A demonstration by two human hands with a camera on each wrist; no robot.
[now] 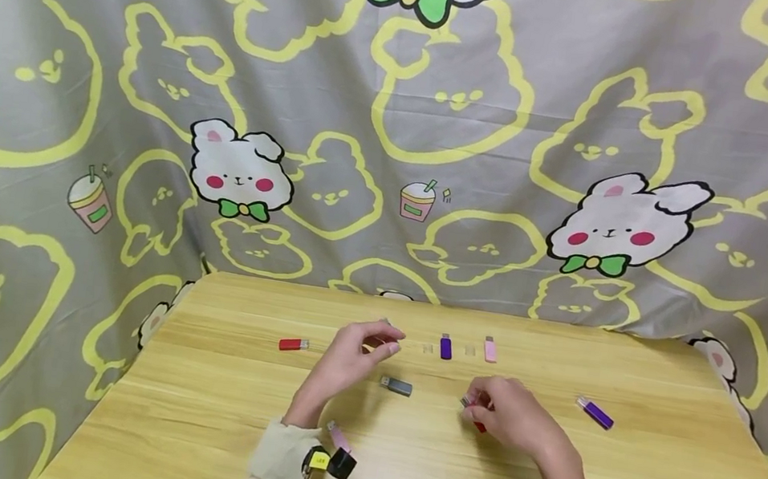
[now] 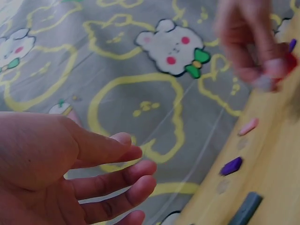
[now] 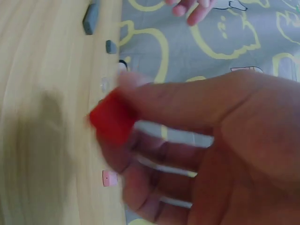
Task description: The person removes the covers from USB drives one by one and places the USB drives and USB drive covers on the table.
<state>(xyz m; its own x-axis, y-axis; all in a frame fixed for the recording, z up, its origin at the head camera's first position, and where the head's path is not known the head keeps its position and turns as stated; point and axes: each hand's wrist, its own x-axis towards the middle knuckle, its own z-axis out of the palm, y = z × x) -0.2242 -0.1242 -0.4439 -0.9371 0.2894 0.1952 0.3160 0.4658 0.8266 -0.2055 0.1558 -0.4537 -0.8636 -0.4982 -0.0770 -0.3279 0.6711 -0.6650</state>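
Note:
My right hand (image 1: 513, 418) pinches a red USB stick (image 1: 479, 425) between thumb and fingers, raised over the right middle of the table. The right wrist view shows the red stick's body (image 3: 115, 117) at the fingertips, blurred. My left hand (image 1: 357, 357) is held above the table with loosely bent fingers and nothing between them, as the left wrist view shows. A grey USB stick (image 1: 397, 386) lies just right of and below it. Another grey stick (image 3: 110, 46) is mostly hidden behind the left hand in the head view. Under the left wrist lies a light pink USB stick (image 1: 339, 437).
In the back row stand out a purple USB stick (image 1: 446, 347) and a pink one (image 1: 490, 350), with small clear pieces (image 1: 470, 351) beside them. A red stick (image 1: 293, 345) lies left, a purple one (image 1: 596, 412) right. A patterned curtain (image 1: 324, 248) hangs behind the table (image 1: 201, 410).

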